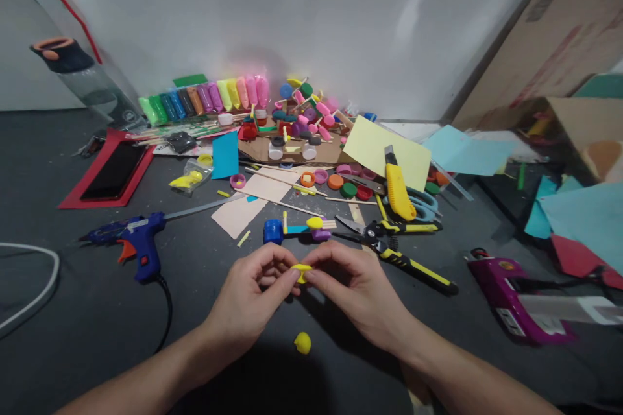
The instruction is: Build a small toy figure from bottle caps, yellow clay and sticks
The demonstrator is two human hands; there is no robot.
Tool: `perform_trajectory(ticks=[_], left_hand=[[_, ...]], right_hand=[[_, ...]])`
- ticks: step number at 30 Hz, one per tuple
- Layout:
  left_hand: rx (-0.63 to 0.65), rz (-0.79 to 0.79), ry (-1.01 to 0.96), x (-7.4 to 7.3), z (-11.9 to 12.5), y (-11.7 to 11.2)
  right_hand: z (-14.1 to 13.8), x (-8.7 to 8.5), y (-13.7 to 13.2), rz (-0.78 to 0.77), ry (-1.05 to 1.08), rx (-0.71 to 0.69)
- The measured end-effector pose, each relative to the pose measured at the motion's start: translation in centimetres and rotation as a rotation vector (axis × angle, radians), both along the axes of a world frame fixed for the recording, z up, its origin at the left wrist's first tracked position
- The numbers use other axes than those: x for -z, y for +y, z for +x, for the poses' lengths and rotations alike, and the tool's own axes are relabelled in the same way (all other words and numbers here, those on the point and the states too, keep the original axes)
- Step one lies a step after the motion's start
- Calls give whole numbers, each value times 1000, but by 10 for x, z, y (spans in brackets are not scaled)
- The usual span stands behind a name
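Observation:
Between the thumbs and fingertips of both hands is a small flattened piece of yellow modelling clay (pixel 302 272). My left hand (pixel 260 285) pinches its left side, and my right hand (pixel 348 279) pinches the right. Nearer to me on the dark table lies a rounded yellow clay lump (pixel 302 343). Just beyond my fingers rests a small craft model (pixel 296 229) with a blue cap, a blue strip, short sticks, and yellow and purple clay parts.
Garden shears (pixel 389 240) and a yellow utility knife (pixel 400 191) lie to the right, a blue hot glue gun (pixel 141 243) to the left. Caps, sticks and paper crowd the back. A purple device (pixel 516 301) sits far right; a water bottle (pixel 92 84) stands back left.

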State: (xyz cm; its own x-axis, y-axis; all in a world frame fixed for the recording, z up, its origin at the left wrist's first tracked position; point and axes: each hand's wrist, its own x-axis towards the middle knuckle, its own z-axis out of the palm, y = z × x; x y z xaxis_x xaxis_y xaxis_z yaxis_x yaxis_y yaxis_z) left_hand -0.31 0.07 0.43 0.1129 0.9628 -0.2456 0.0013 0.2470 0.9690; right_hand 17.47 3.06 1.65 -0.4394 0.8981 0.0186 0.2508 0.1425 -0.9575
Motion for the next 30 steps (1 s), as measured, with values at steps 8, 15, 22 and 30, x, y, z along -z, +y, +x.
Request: perform_trajectory(ticks=[8, 15, 22, 30], left_hand=[[1, -3, 31, 3, 0, -2], [55, 18, 79, 7, -2, 0], [55, 123, 160, 4, -2, 1], [32, 166, 215, 3, -3, 2]], right_hand=[[1, 1, 1, -56, 2, 25], [1, 1, 1, -70, -23, 18], [2, 3, 2, -54, -49, 28], [1, 1, 2, -85, -62, 12]])
